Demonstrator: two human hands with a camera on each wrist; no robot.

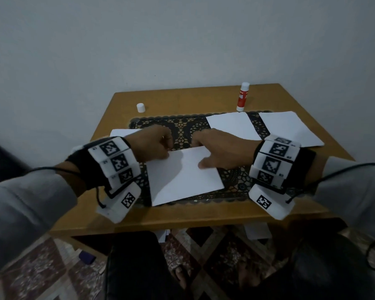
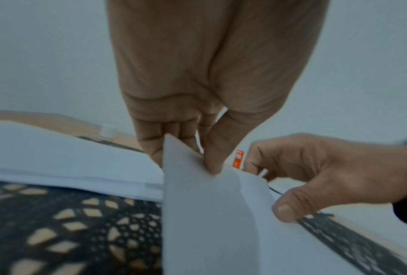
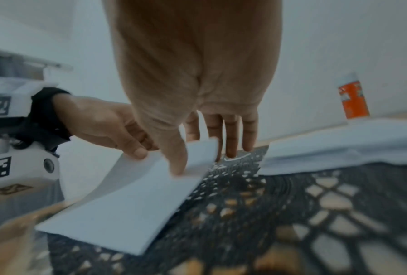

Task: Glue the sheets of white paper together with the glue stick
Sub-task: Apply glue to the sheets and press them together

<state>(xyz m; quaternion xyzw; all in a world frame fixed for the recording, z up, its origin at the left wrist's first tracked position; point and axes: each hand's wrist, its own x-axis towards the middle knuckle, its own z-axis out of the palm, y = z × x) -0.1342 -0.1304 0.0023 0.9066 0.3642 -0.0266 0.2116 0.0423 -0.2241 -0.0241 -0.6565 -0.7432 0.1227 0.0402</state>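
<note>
A white sheet (image 1: 182, 178) lies on the black lace mat (image 1: 182, 124) in the middle of the table, its far edge lifted. My left hand (image 1: 168, 151) pinches the sheet's far left corner between thumb and fingers (image 2: 212, 163). My right hand (image 1: 198, 151) holds the far edge further right, thumb (image 3: 176, 163) on top and fingers behind the paper. The sheet (image 3: 127, 204) bends upward between the two hands. The red and white glue stick (image 1: 242, 96) stands upright at the back right of the table. Its white cap (image 1: 140, 107) sits apart at the back left.
Two more white sheets (image 1: 232, 125) (image 1: 288, 126) lie at the right rear of the mat, and another sheet (image 1: 121, 133) shows behind my left wrist. The small wooden table (image 1: 182, 215) stands against a plain wall. My knees are under its near edge.
</note>
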